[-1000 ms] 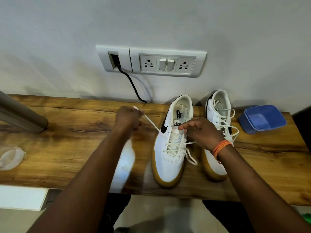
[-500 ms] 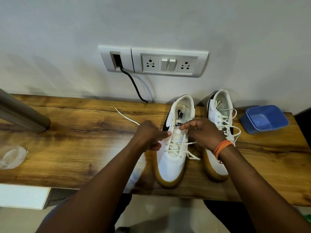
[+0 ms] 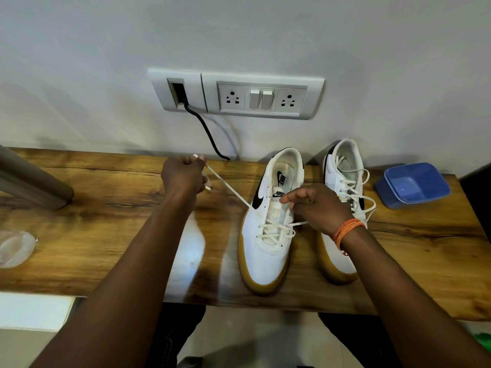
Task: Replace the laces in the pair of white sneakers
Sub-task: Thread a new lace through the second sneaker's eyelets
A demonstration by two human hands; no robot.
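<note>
Left hand (image 3: 182, 177) grips lace (image 3: 230, 190), taut to sneaker (image 3: 271, 227); right hand (image 3: 317, 205) pinches its tongue; second sneaker (image 3: 342, 181) beside right wrist.

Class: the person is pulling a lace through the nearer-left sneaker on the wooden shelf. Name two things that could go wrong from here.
1. The left hand pulls the lace taut sideways; the left sneaker, whose toe sits near the shelf edge, might slide or tip off.
2. The right hand pinches only the tongue area, so the lacing could tighten unevenly.
</note>
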